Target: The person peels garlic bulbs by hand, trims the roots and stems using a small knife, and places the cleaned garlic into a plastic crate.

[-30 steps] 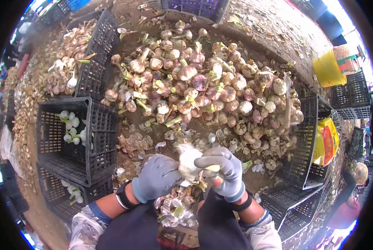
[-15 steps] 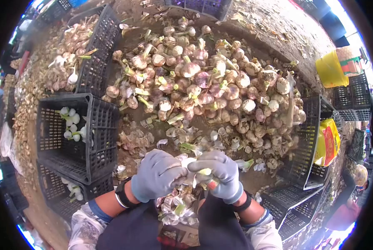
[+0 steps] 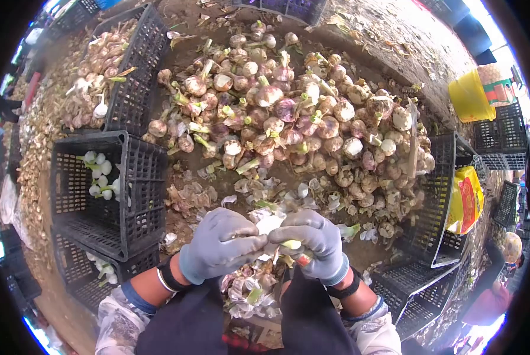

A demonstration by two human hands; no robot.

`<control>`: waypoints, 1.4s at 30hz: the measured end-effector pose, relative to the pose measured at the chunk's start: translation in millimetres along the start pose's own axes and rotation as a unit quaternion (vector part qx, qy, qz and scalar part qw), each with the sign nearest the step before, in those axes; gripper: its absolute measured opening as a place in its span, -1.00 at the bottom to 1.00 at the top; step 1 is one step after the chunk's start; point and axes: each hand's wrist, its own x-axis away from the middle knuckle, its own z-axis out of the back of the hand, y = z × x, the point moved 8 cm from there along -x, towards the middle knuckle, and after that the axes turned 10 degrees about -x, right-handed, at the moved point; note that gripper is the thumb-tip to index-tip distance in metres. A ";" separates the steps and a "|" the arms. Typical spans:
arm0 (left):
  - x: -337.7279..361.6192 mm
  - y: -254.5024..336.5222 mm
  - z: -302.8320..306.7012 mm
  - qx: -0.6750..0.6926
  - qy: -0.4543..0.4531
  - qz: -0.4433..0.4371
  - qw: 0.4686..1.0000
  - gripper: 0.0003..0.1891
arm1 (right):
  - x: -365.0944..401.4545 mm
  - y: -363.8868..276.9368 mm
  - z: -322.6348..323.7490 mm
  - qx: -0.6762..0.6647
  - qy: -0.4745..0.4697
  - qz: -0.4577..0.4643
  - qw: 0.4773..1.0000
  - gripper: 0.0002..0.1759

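Between my two gloved hands is a garlic bulb (image 3: 269,224), its white peeled side facing up and its green stem end (image 3: 291,244) showing under the right fingers. My left hand (image 3: 222,242) is closed, fingertips pinching the bulb's left side. My right hand (image 3: 315,239) curls around its right side and stem. A small red-orange spot (image 3: 303,259) shows below the right fingers; I cannot tell what it is. Loose papery skins (image 3: 250,294) lie below the hands, between my knees. Just beyond them spreads a large heap of unpeeled garlic (image 3: 268,96).
At left, a tipped black crate (image 3: 126,198) holds white peeled bulbs (image 3: 104,177), with another crate below it. More garlic fills a crate (image 3: 136,77) at upper left. Black crates, a yellow bag (image 3: 466,200) and a yellow bucket (image 3: 472,97) stand at right. A person (image 3: 490,296) sits at far right.
The fingertips have shifted slightly on the bulb, and more of its white surface shows between the hands. Both hands remain closed on it in nearly the same place.
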 end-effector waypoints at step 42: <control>55.1 -46.0 -66.3 0.498 0.001 0.370 0.784 -0.09 | 33.8 78.7 -18.1 -0.437 0.002 -0.218 0.873 -0.10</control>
